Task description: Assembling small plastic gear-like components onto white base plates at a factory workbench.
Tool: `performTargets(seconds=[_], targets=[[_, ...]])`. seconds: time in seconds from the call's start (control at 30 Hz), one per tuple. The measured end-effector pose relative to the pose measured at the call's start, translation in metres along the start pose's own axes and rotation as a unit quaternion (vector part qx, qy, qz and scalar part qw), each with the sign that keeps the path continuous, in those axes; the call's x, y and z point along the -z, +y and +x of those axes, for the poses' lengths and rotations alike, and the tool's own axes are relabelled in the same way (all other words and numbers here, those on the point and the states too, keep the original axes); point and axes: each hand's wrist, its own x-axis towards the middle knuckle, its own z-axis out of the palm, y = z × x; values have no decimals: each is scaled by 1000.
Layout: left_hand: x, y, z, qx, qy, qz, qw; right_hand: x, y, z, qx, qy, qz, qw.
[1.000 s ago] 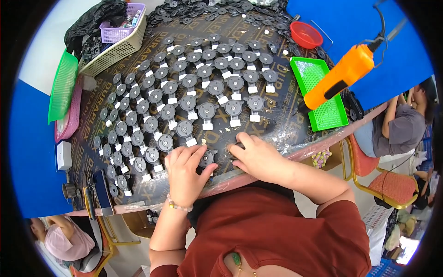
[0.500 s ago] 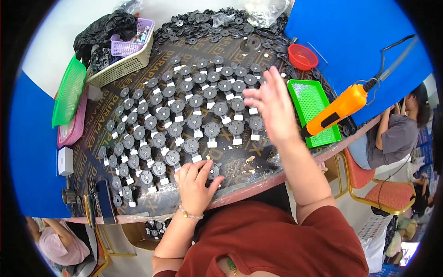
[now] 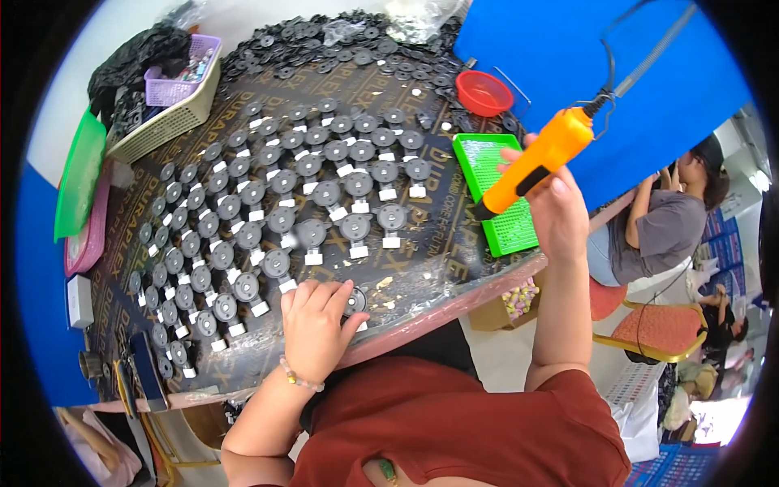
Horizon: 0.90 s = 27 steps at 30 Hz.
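Note:
Near the table's front edge, my left hand (image 3: 316,321) rests palm down, its index finger and thumb around a dark grey disc part (image 3: 355,301) with a white block at its base. The other fingers lie on the tabletop. My right hand (image 3: 558,213) is raised at the right, behind an orange electric screwdriver (image 3: 542,162) that hangs tip down on a cord. Its fingers show past one side of the tool and its thumb past the other, apart; the tool hides part of the palm. Many similar disc parts (image 3: 313,234) with white blocks stand in rows to the left and beyond.
A green tray (image 3: 475,166) lies below the screwdriver, a red bowl (image 3: 484,92) behind it. Loose black discs (image 3: 324,49) are heaped at the back. Baskets (image 3: 174,118) stand at the left, a phone (image 3: 148,369) at the near-left edge. Another person (image 3: 661,223) sits at the right.
My right hand has moved right, from over the table beside the green tray to the hanging screwdriver. My left hand stays at the disc part. The whole view has shifted.

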Motion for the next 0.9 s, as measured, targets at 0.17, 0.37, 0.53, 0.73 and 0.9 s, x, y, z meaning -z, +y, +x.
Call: performTargets(seconds=[0.17,0.37,0.53,0.73,0.9], targets=[[-1,11,18,2,-12,26,1000,61,26,37,1,84,-251,964],[11,28,36,-10,14,4,1000,107,108,83,-2,-105,-441,891],[17,49,53,-49,41,-48,997,95,120,91,84,-195,-622,753],[8,40,26,-25,73,-91,993,114,97,64,-63,-229,-564,791],[-1,52,36,-7,56,-175,983,111,43,19,-77,-194,-629,749]])
